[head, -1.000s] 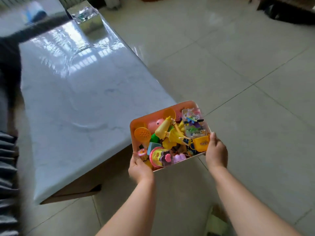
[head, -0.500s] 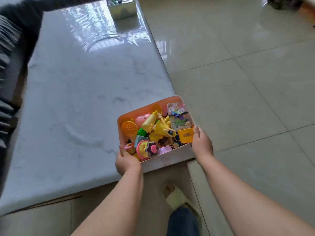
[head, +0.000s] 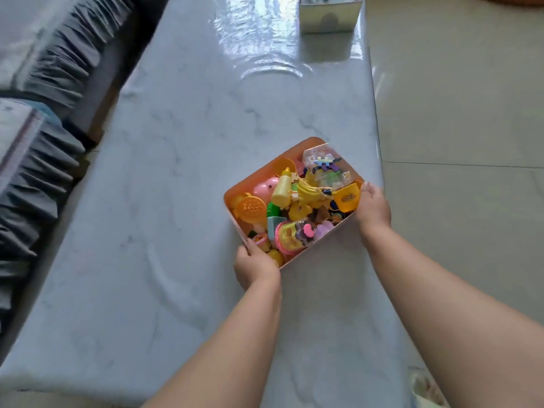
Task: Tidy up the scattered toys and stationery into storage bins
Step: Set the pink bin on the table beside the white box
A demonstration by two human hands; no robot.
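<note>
An orange storage bin (head: 259, 171) full of small plastic toys is over the white marble table (head: 182, 148), near its right edge. Inside it I see a yellow bottle (head: 283, 188), a pink pig figure (head: 263, 186), a yellow banana bunch (head: 309, 190) and a clear packet of pieces (head: 323, 163). My left hand (head: 256, 266) grips the bin's near left corner. My right hand (head: 372, 209) grips its right corner. Whether the bin rests on the table or hangs just above it I cannot tell.
A shiny silver box (head: 329, 13) stands at the table's far right end. Grey pleated sofa covers (head: 38, 160) run along the left side. Pale floor tiles (head: 459, 119) lie to the right, and a slipper (head: 426, 390) shows at the bottom right.
The bin has moved from beyond the table's corner, over the floor, to above the tabletop. Both hands kept their grip throughout. My view has swung round along the table's length.
</note>
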